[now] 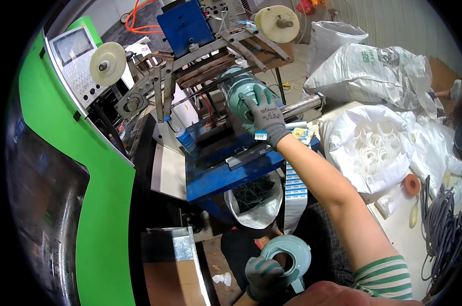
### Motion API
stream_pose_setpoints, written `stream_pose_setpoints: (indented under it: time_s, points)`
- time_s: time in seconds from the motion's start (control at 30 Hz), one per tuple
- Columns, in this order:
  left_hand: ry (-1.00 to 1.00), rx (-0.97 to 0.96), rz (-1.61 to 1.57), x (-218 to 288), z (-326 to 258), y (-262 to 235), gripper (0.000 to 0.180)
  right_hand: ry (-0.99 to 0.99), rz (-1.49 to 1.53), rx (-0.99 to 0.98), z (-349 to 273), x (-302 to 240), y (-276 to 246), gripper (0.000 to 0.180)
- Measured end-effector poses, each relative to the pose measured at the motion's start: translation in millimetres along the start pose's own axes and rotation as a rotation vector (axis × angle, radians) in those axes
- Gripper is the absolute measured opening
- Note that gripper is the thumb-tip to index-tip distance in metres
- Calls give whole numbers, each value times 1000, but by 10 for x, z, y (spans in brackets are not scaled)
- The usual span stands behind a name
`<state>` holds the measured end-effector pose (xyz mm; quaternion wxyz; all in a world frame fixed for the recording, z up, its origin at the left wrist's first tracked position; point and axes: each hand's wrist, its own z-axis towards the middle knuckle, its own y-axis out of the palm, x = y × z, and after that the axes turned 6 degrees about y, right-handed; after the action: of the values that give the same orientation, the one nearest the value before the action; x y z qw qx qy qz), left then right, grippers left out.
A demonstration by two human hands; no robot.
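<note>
A grey knitted glove with green-coated fingertips covers each of my hands. My right hand (pixel 265 115) reaches forward, its fingers curved over a pale green plastic container (pixel 236 92) lying in the machine's frame. A small blue-and-white label (pixel 261 135) sits at that glove's cuff. Down by my lap, my left hand (pixel 264 277) grips the rim of a second pale green container (pixel 301 252), whose round opening faces up. Part of the first container is hidden behind the machine's bars and my fingers.
Around the right hand stands a machine with a blue box (pixel 185 28), metal linkages and two pale reels. A strip of labels (pixel 295 199) hangs from its blue base. At right are a sack of white rings (pixel 372 145) and dark cords (pixel 440 224); a green machine (pixel 106 214) fills the left.
</note>
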<state>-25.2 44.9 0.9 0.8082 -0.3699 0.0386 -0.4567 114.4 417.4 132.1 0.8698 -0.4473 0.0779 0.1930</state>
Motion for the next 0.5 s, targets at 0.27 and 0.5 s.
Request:
stream_pose_setpoints:
  time_s: [0.27,0.5]
  points:
    - [30,-30,14,197,72,104,34,-367,284,104,-1322,456,-565,84]
    - [38,-126,-25,198,171,29,31,-51,63,99,-2778,1804,-1387,81]
